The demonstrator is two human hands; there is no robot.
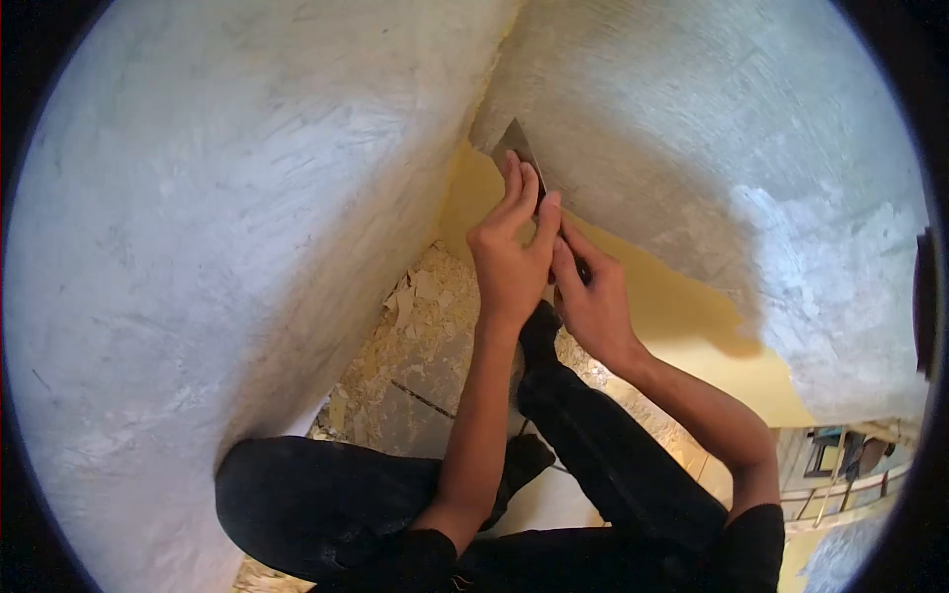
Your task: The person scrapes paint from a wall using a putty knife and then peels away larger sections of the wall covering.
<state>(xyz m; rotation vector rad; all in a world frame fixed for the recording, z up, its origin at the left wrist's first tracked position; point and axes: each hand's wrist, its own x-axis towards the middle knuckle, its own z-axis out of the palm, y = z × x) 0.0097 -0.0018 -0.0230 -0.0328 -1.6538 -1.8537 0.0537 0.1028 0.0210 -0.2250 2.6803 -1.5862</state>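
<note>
In the corner where two walls meet, a scraper (515, 145) with a wide metal blade lies against the right wall (633, 148). Its blade edge is at the border between bare grey plaster and a remaining yellow paint layer (682, 296). My right hand (596, 301) is closed around the handle, which the fingers mostly hide. My left hand (509, 262) is also closed on the tool, its fingertips pressed on the blade and its thumb near the handle.
Paint flakes (420, 296) cover much of the tiled floor (435, 371) in the corner. The left wall (198, 247) is scraped grey. My bent legs (613, 445) take up the space below. Wooden pieces (840, 474) show at the lower right.
</note>
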